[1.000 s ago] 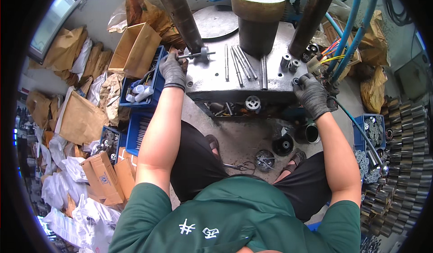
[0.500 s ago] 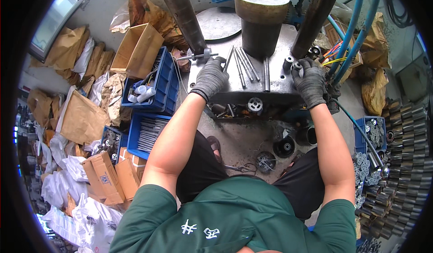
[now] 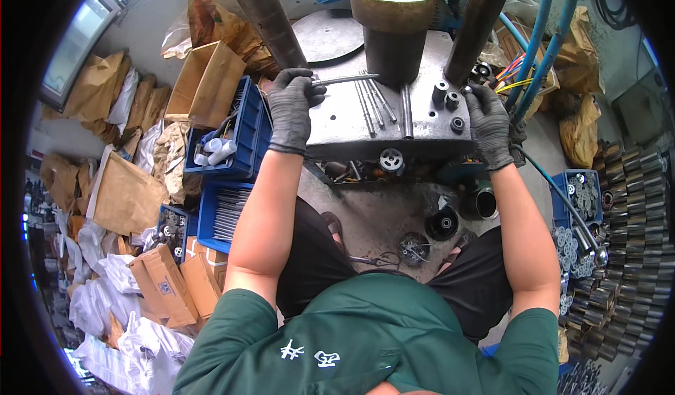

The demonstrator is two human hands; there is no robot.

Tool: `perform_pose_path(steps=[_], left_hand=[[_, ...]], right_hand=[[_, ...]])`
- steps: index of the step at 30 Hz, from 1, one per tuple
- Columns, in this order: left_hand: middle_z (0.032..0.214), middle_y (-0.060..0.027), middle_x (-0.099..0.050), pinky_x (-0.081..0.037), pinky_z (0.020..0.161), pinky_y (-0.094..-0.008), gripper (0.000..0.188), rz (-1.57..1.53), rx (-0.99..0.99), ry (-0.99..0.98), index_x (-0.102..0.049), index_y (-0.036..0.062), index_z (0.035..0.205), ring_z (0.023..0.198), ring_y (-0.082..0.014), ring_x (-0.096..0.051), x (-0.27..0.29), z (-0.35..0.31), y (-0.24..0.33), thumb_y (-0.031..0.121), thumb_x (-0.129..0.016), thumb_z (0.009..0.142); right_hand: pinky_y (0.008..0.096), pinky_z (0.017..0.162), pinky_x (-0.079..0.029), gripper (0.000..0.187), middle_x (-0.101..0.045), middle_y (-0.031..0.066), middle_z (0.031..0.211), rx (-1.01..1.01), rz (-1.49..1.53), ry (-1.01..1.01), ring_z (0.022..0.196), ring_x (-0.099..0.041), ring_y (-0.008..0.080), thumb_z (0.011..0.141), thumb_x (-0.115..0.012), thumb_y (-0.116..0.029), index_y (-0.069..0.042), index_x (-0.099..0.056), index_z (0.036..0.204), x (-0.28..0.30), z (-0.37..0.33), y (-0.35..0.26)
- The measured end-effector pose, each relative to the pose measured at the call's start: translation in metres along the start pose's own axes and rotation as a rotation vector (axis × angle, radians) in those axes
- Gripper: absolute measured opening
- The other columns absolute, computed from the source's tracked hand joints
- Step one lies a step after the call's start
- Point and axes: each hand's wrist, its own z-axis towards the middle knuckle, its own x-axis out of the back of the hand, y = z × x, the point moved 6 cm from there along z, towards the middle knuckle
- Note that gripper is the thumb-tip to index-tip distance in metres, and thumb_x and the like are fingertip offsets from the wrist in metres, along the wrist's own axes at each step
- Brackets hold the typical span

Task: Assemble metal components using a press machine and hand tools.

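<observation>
My left hand (image 3: 290, 112), in a dark grey knit glove, is closed around one end of a slim metal rod (image 3: 348, 78). The rod points right, level above the steel machine table (image 3: 334, 128). Several thin rods (image 3: 373, 103) lie side by side on the table, beside a thicker rod (image 3: 407, 113). My right hand (image 3: 490, 122), gloved alike, is at the table's right edge with its fingers pinched. A small shiny bit shows at the fingertips; I cannot make out what it is. Next to that hand, short metal sleeves (image 3: 440, 91) stand on the table.
A heavy ram-like cylinder (image 3: 392, 36) rises behind the rods, between two dark posts (image 3: 267, 15). Blue hoses (image 3: 552, 36) hang at the right. Blue bins (image 3: 226, 138), one holding rods, and cardboard boxes (image 3: 163, 282) stand left. Stacked metal tubes (image 3: 626, 254) fill the right side.
My left hand has moved left and raised a rod level. My right hand has drawn back from the sleeve it was touching, which now stands uncovered. The view has shifted slightly.
</observation>
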Motion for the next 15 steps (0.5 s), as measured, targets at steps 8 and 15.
perform_pose_path(steps=[8,15], left_hand=[[0.122,-0.0214,-0.066,-0.062,0.085,-0.04,0.078,-0.229,0.616,-0.846,-0.035,-0.0018,0.155,0.104,-0.0318,-0.073,-0.119,-0.123,-0.015,0.006,-0.072,0.086],[0.122,-0.0097,-0.067,-0.062,0.085,-0.0339,0.061,0.053,0.584,-1.213,-0.045,0.003,0.15,0.104,-0.0174,-0.07,-0.156,-0.181,-0.067,0.007,-0.069,0.093]], right_hand=[[0.0432,0.089,-0.061,0.034,-0.065,0.0207,0.121,-0.712,1.15,-0.005,0.106,-0.071,0.0344,0.103,-0.053,-0.005,0.001,-0.047,0.136,0.006,-0.049,-0.036],[0.0437,0.096,-0.06,0.037,-0.065,0.0201,0.12,-0.712,1.159,-0.053,0.11,-0.07,0.0339,0.1,-0.051,0.0,0.005,-0.047,0.137,0.019,-0.061,-0.041]])
